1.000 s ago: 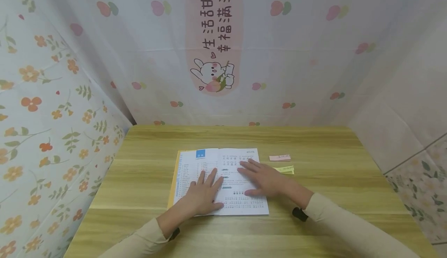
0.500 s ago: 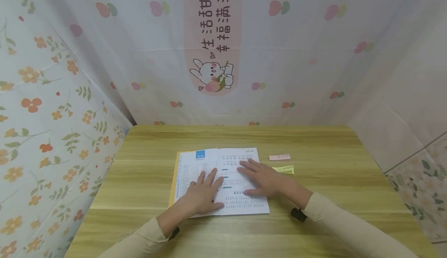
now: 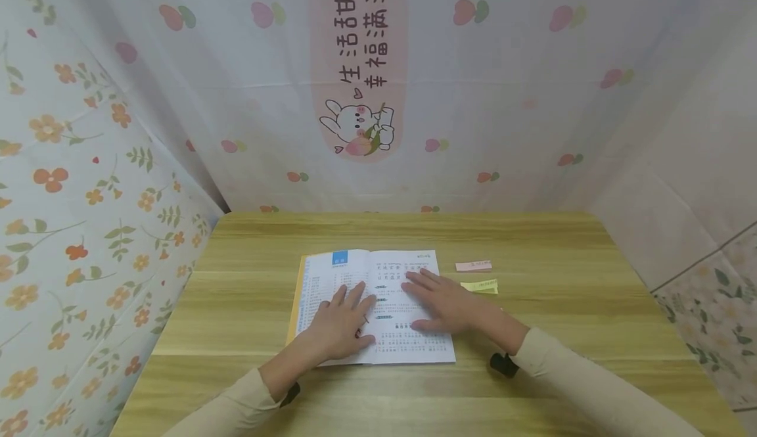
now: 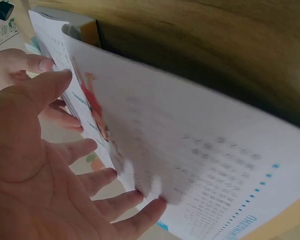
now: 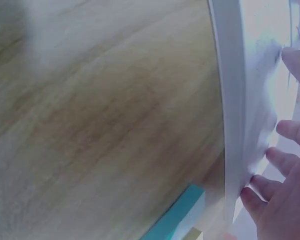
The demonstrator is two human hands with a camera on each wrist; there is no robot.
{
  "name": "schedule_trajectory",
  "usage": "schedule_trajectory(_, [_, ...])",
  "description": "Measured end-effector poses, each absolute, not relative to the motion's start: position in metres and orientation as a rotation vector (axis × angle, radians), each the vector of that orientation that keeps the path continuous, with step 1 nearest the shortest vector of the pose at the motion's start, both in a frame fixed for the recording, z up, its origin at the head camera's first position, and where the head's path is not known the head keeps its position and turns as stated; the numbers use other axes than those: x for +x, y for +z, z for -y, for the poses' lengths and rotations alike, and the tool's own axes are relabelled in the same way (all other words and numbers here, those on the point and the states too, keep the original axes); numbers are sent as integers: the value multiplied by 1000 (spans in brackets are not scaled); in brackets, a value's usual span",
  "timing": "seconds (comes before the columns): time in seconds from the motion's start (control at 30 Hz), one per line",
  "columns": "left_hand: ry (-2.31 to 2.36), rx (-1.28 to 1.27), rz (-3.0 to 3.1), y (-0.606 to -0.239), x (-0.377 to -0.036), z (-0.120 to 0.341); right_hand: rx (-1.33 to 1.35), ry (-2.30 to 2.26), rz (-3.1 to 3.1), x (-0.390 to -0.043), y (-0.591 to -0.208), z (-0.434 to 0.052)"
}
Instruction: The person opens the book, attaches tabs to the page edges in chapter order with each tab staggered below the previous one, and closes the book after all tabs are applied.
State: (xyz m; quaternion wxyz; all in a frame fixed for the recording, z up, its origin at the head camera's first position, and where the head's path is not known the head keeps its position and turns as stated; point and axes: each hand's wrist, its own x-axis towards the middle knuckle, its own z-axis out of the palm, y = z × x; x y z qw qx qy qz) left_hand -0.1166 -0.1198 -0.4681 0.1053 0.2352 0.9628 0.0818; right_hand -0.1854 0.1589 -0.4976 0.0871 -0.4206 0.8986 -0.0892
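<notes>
An open book (image 3: 408, 351) with printed white pages and a yellow cover edge lies on the wooden table. My left hand (image 3: 338, 328) rests on the left page close to the spine, fingers spread. In the left wrist view its fingertips (image 4: 158, 204) press on that page, which bows up beside the spine; a red picture shows near the fold. My right hand (image 3: 451, 304) lies over the right page with its fingers spread and straight. From the right wrist, its fingertips (image 5: 249, 194) touch the page just inside the book's outer edge. Neither hand grips anything.
Right of the book lie a pink paper slip (image 3: 473, 266) and a yellow-green one (image 3: 480, 286), both with writing. The right wrist view has a teal-edged item (image 5: 177, 215) beside the book. A printed curtain (image 3: 508, 95) hangs behind the table (image 3: 236, 332).
My left hand has slid slightly left on the page, showing more of the fold with a dark red mark by the thumb. The right hand stays almost in place.
</notes>
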Motion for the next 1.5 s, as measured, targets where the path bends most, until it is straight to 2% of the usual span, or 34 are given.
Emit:
schedule_trajectory(0.5, [325, 774, -2906, -457, -124, 132, -1163, -417, -2707, -190, -468, -169])
schedule_trajectory(0.9, [356, 872, -2919, -437, -138, 140, -1168, -506, -2779, -200, -458, -199])
schedule_trajectory(1.27, [450, 1006, -2808, -425, -163, 125, -1004, -584, -2813, -210, -461, -232])
schedule_trajectory(1.5, [485, 989, -2718, -418, -167, 110, -957, -678, -2807, -210, -462, -243])
